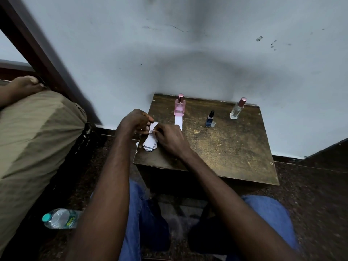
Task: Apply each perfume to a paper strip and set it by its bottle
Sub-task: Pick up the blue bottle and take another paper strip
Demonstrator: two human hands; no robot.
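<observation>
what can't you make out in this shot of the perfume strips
Head view only:
- Stack of paper strips: top covered by the left hand and right hand; count unreadable.
- Blue bottle: too small to read any label.
- Water bottle: base hidden behind the left forearm.

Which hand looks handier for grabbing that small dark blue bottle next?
Probably the right hand: it lies nearer the small dark blue bottle on the worn wooden table, while the left hand pinches the white paper strips.
</observation>
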